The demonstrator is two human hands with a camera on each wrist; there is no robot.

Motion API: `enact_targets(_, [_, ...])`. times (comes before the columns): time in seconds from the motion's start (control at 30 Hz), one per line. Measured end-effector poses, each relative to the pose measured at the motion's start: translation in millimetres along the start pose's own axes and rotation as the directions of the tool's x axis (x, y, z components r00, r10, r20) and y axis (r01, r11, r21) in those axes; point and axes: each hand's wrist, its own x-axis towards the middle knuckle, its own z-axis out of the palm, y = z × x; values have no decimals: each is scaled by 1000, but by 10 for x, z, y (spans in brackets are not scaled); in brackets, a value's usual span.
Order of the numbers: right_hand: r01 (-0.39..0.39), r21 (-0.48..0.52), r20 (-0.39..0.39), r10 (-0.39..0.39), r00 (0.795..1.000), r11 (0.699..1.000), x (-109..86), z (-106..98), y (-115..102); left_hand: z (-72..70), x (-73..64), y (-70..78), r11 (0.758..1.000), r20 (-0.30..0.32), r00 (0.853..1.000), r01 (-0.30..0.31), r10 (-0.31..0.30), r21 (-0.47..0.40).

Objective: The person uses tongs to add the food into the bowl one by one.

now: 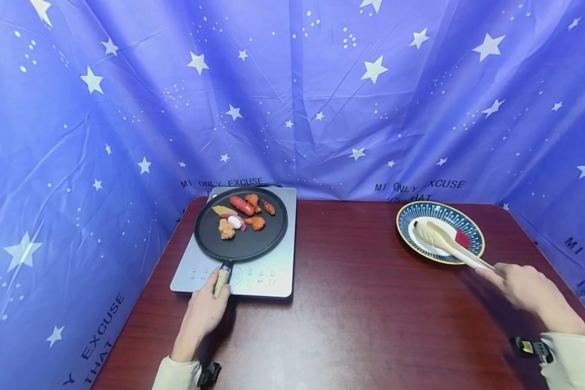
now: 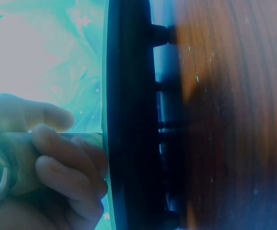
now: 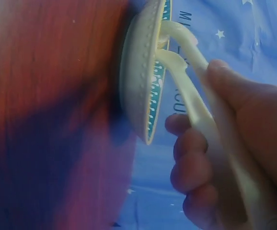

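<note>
My left hand (image 1: pixel 207 306) grips the handle (image 1: pixel 221 281) of a round black frying pan (image 1: pixel 224 248); in the left wrist view its fingers (image 2: pixel 66 177) curl round that handle. Inside the pan lie a red sausage (image 1: pixel 242 205), a drumstick (image 1: pixel 256 223), a fried chicken piece (image 1: pixel 226 229) and several other food pieces. My right hand (image 1: pixel 528 290) holds cream-coloured tongs (image 1: pixel 450 245), thumb on one arm and fingers round the other. Their tips reach into a blue-patterned plate (image 1: pixel 409 244) beside a red food piece (image 1: pixel 462 238). Whether the tips pinch anything is hidden.
Under the pan is a silver induction cooktop (image 1: pixel 278 265) with touch controls along its front. Both cooktop and plate stand on a dark red wooden table (image 1: pixel 351 281). A blue star-printed curtain (image 1: pixel 322 97) closes off the back and sides.
</note>
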Motion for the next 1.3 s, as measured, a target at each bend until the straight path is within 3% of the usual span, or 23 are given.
enact_targets(0.23, [-95,225,48,87,995,970,-32,112,31,-5,-15,7,1000,-1,1000,-9,9,0])
enact_targets(0.43, [-178,372,81,159,984,911,-36,148,43,-7,-18,12,1000,-1,1000,-15,15,-4])
enact_targets(0.6, [-208,478,135,163,977,853,-33,182,39,-9,-20,15,1000,-5,1000,-13,13,-8])
enact_targets(1.1, [-234,596,189,149,971,768,19,168,-22,-11,-21,15,1000,-7,1000,-15,15,0])
enact_targets(1.3, [-268,661,217,163,963,702,18,187,-48,-10,-28,15,1000,0,1000,-10,10,1])
